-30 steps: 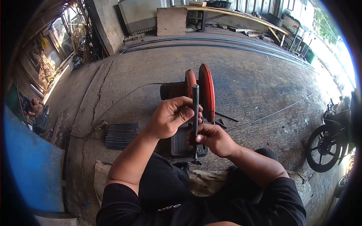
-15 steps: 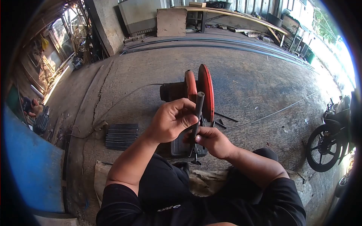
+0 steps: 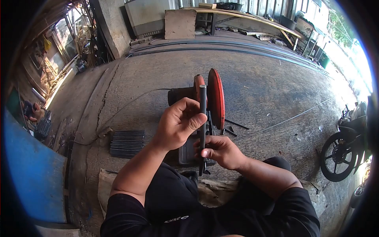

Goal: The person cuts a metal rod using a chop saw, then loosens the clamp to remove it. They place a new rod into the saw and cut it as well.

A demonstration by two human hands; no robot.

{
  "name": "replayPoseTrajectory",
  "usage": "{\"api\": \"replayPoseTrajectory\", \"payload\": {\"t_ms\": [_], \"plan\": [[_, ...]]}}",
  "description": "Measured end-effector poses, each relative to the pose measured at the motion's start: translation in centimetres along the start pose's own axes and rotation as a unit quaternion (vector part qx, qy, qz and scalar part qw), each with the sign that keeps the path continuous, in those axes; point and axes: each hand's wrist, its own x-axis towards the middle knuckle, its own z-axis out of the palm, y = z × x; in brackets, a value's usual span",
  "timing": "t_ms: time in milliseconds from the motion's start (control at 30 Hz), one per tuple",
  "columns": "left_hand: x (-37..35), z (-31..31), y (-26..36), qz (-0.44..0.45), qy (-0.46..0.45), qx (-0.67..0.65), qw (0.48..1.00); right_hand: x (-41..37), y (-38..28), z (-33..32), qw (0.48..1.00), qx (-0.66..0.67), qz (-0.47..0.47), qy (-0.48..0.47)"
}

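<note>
A dark metal rod [image 3: 203,98] stands nearly upright in the picture, gripped by both hands. My left hand [image 3: 181,123] pinches its upper part between thumb and fingers. Lower down, my right hand [image 3: 221,151] has its thumb and fingers closed on the same rod. Behind them is a cut-off saw with a red round guard [image 3: 215,98] and a dark motor [image 3: 181,96]; its base is partly covered by my hands and the rod. A row of dark cut rods [image 3: 127,143] lies on the floor to the left.
Short dark offcuts [image 3: 237,123] lie right of the saw. Long bars [image 3: 225,42] stretch across the floor at the back, before a bench [image 3: 244,16]. A motorcycle wheel [image 3: 338,155] is at the right, a blue panel [image 3: 33,170] at the left. Part of another person [image 3: 37,113] shows far left.
The rod has turned more upright, its top shifting left and up and its lower end now showing below my right hand. Both hands keep hold of it.
</note>
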Motion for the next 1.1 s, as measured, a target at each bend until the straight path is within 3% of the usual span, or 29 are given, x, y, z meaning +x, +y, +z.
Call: {"api": "replayPoseTrajectory", "payload": {"t_ms": [233, 833, 1100], "plan": [[0.2, 0.1, 0.0, -0.004, 0.028, -0.030, 0.999, -0.3, -0.9, 0.4, 0.999, 0.027, 0.004, -0.021], [-0.3, 1.8, -0.3, 0.070, 0.096, 0.099, 0.988, -0.2, 0.4, -0.2, 0.999, -0.025, -0.027, -0.040], [-0.5, 2.1, 0.2, 0.046, 0.114, 0.124, 0.985, -0.1, 0.4, 0.1, 0.999, 0.009, 0.008, -0.051]]}}
